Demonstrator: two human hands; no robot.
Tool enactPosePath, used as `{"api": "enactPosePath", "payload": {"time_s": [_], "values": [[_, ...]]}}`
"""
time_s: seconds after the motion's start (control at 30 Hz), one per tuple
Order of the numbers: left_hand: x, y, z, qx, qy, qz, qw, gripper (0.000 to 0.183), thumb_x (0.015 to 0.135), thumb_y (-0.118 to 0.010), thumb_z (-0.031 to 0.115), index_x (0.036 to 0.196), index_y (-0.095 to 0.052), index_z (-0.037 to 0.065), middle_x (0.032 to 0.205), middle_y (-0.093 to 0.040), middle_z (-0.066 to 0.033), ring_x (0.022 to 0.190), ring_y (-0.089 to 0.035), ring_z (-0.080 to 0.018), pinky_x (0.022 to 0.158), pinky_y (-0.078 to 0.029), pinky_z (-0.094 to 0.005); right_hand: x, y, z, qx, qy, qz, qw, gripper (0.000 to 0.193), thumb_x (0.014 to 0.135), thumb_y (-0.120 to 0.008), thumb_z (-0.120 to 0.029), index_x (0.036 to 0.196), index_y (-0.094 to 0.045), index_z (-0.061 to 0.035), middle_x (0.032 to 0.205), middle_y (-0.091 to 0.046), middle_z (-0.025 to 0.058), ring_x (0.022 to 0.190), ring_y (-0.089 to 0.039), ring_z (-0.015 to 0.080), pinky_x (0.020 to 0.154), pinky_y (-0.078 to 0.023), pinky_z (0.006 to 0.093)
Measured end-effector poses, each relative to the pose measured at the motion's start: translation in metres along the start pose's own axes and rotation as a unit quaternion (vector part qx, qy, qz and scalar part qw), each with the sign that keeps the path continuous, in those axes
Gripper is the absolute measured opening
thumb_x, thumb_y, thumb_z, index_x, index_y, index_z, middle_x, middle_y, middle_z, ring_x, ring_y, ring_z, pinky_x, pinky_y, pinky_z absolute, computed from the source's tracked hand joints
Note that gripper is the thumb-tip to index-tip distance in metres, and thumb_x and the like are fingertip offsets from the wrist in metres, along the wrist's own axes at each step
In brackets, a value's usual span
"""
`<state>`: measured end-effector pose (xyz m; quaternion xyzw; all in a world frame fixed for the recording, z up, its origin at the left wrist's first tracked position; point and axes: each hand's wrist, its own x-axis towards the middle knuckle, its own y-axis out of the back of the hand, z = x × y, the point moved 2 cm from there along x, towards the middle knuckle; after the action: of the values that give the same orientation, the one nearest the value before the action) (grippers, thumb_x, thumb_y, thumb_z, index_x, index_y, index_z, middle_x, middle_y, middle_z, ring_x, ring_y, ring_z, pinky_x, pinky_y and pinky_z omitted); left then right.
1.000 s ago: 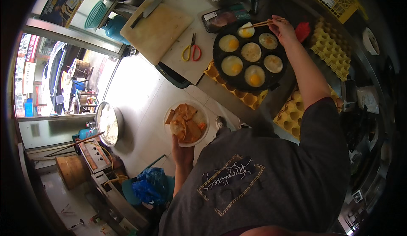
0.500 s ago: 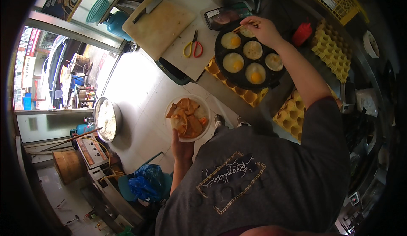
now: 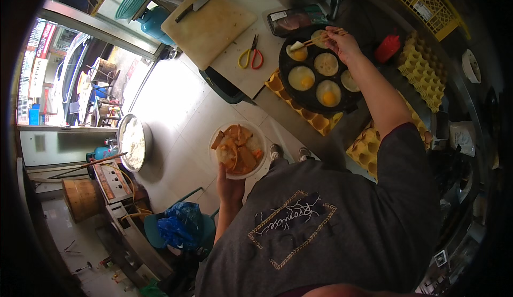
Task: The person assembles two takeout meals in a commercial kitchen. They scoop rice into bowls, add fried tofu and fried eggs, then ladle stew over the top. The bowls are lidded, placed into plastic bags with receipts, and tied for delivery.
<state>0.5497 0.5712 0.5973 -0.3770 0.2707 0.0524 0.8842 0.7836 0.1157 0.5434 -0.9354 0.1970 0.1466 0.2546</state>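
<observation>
My left hand (image 3: 230,189) holds a white round bowl (image 3: 257,131) from below, its thumb against the side. Brown sauced slices (image 3: 245,158) lie in it over something pale, perhaps rice or noodles. My right hand (image 3: 343,47) grips wooden chopsticks (image 3: 315,40) above a dark round pan (image 3: 310,97) with several round hollows. The chopstick tips lift a white flap of the egg (image 3: 299,54) in the upper left hollow. Other hollows hold eggs with yellow yolks, such as the egg (image 3: 328,94) nearest me, and a paler round one (image 3: 326,64) in the middle.
Yellow egg trays (image 3: 304,114) lie under and beside the pan. A red bottle (image 3: 388,48) stands to its right, a packed tray of meat (image 3: 294,20) behind. Left of it are scissors (image 3: 251,56) and a cutting board (image 3: 206,35) with a knife (image 3: 196,4).
My right hand has shifted slightly, and the chopsticks now raise a piece of egg white in the upper left hollow. The bowl stays in my left hand. The whole view has turned slightly.
</observation>
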Motion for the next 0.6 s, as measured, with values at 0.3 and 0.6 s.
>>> {"api": "enactPosePath", "payload": {"time_s": [0.3, 0.6], "values": [[0.002, -0.008, -0.002, 0.0, -0.001, 0.015, 1.0, 0.053, 0.099, -0.035, 0.037, 0.142, -0.026, 0.007, 0.145, -0.031, -0.0139, 0.131, -0.034, -0.0307, 0.108, -0.029, -0.0465, -0.079, -0.027, -0.038, -0.191, 0.18, -0.142, 0.954, 0.015, 0.091, -0.055, -0.005, 0.104, -0.063, -0.0052, 0.098, -0.065, 0.0025, 0.085, -0.06, 0.0084, 0.073, -0.049, 0.0215], [-0.001, -0.008, -0.004, -0.003, 0.01, -0.01, 1.0, 0.055, 0.099, -0.031, 0.039, 0.144, -0.022, 0.008, 0.147, -0.028, -0.0129, 0.134, -0.03, -0.0305, 0.111, -0.023, -0.0473, -0.086, -0.032, -0.05, -0.384, 0.143, -0.219, 0.885, 0.012, 0.09, -0.055, -0.006, 0.099, -0.064, -0.0032, 0.093, -0.065, 0.0035, 0.08, -0.061, 0.0084, 0.067, -0.048, 0.0204]]}}
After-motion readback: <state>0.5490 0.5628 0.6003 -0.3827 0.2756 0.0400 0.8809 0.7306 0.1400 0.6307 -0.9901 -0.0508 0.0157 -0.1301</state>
